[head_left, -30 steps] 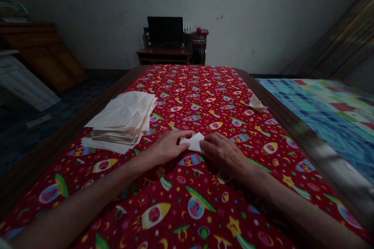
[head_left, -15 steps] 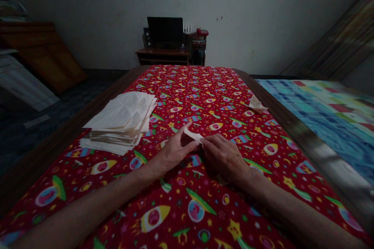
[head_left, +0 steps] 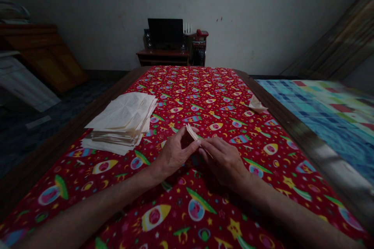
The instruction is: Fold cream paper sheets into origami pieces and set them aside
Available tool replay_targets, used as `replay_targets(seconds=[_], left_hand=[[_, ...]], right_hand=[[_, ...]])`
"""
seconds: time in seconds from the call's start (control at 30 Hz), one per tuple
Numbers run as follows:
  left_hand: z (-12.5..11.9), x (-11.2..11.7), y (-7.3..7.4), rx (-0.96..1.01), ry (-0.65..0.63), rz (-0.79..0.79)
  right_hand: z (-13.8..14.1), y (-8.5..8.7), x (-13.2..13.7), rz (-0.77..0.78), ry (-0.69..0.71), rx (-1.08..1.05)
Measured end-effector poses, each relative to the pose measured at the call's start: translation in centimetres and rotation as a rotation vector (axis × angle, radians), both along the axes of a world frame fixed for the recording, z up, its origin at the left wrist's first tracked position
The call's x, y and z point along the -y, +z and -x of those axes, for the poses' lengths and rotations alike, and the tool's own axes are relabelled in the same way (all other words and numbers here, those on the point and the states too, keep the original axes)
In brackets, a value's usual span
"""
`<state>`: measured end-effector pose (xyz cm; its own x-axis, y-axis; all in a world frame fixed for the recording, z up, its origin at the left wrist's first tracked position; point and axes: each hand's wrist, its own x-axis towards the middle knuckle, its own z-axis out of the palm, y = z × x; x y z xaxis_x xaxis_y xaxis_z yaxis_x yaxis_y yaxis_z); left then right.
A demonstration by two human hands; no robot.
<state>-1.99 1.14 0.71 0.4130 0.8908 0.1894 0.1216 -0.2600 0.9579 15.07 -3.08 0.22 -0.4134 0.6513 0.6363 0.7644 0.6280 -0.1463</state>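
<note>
A small folded piece of paper [head_left: 192, 133] is held just above the red patterned cloth [head_left: 157, 218], near the middle of the view. My left hand [head_left: 177, 151] grips it from the left, thumb in front and fingers behind. From the right, the fingertips of my right hand [head_left: 223, 157] pinch its lower right end. Several layers show along the paper's upper edge. To the left of my hands lies a stack of creased white paper sheets [head_left: 119, 113]. A folded paper piece [head_left: 257, 103] rests near the cloth's right edge.
The cloth covers a long table with a dark wooden border [head_left: 280, 124]. Beyond its far end stand a monitor [head_left: 165, 32], speakers and a red telephone [head_left: 202, 32]. At the right is a surface with a blue checked cover [head_left: 309, 113]; a wooden cabinet [head_left: 49, 58] stands at the left.
The folded paper has been tilted more upright between my hands. My left thumb has moved across its front, and my right hand has turned slightly, still pinching the end.
</note>
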Motion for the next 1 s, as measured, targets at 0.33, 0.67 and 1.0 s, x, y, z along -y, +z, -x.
replay_targets(seconds=[0.33,0.67,1.0], left_hand=[[0.7,0.4,1.4,-0.143,-0.096,-0.192],[0.7,0.8,2.5,-0.105,-0.155,-0.204],[0.8,0.5,2.8,-0.168,-0.080,-0.237]], right_hand=[[-0.2,0.2,0.2,0.289,0.092,-0.300],[-0.4,0.7,0.0,0.281,0.189,-0.279],[-1.2,0.4,-0.3,-0.034,0.008,-0.015]])
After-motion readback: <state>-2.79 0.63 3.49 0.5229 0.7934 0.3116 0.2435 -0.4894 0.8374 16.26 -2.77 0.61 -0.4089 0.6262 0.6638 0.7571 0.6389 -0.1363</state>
